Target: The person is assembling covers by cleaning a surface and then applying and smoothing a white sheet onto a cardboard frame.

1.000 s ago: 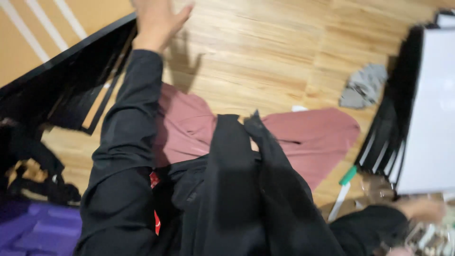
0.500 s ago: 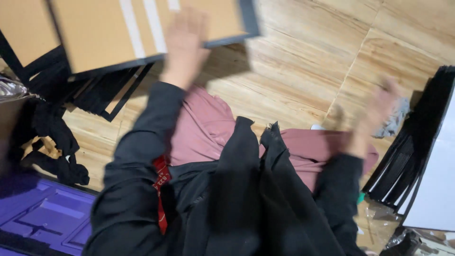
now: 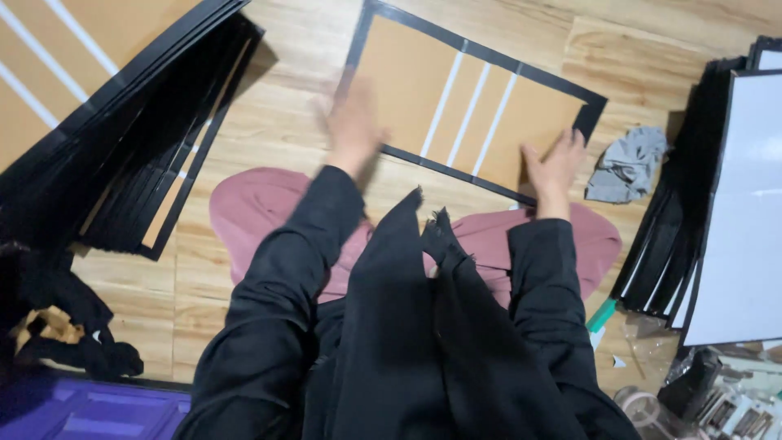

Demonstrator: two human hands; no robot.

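Person: seated on the floor, black long sleeves and a black frayed scarf [image 3: 432, 326] hanging down the front, dusty-pink trousers [image 3: 269, 212] over folded legs.
Near left: a purple moulded plastic tray [image 3: 90, 407] at the bottom edge, with a heap of black cloth and a scrap of tan material [image 3: 49, 326] just above it.
Near right: a clear roll of tape [image 3: 643, 403] and crumpled clear wrapping by the right knee, and a green-and-white pen-like stick [image 3: 601, 316] beside the trousers.
Left hand [image 3: 354, 126]: blurred, lying open on the near left edge of the frame; fingers seem spread, though I cannot tell whether they grip the edge.
Right hand [image 3: 554, 167]: open and flat, fingers together, pressed on the near right corner of the frame's backing.
Frame: a flat rectangular black-edged picture frame with brown cardboard backing and three white stripes [image 3: 472, 102], lying back-up on the floor just beyond the knees, tilted so its right end sits lower.
Right of frame: a crumpled grey cloth [image 3: 627, 163], just beside the frame's right corner.
Far right: a stack of black frames topped by a white-faced panel [image 3: 745, 212].
Far left: a fanned stack of black frames with brown striped backing [image 3: 122, 155], well apart from the hands.
Floor: light wooden planks [image 3: 309, 49].
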